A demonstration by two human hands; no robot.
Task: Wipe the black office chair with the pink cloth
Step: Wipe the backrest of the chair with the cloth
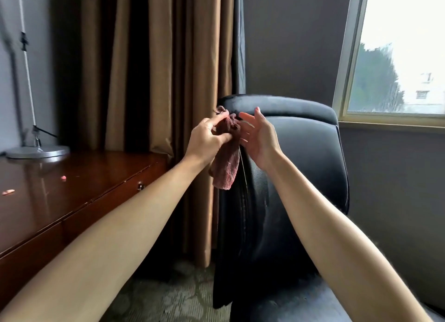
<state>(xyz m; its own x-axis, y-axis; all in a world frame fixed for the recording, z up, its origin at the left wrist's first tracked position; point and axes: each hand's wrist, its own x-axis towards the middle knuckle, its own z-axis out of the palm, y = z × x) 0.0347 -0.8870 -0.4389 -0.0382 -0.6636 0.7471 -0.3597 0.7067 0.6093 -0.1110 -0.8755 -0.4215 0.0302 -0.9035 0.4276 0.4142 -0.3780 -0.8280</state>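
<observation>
1. My left grip [207, 141] pinches the bunched top of the dusty-pink, nubbly terry cloth [227, 167], thumb and fingers curled round it. The rest hangs loose below my wrist. I judge I hold it this way to gather it into a pad before wiping.
2. My right grip [258, 141] is released, with fingers straight and spread and the palm turned toward the cloth. It is just beside the cloth and grasps nothing, and it looks placed to help fold the bundle.
3. The cloth is in the air, just in front of the upper left corner of the backrest of the black, padded leather office chair [301, 153]. Whether it touches the leather I cannot tell.
4. The backrest stands upright and its leather is smooth and glossy, so the cloth should glide. The seams and the folded left side look likelier to hold dust.
5. To my left is the glossy, dark reddish wooden table [101, 177], with a round silver lamp base [36, 151] near its far left corner. Two small pink scraps [63, 177] lie toward its left edge.
6. Brown pleated curtains [144, 68] hang behind the table's far right corner and the chair. A pale-framed window [346, 56] is at the right, and patterned grey-green carpet [173, 297] lies below.
</observation>
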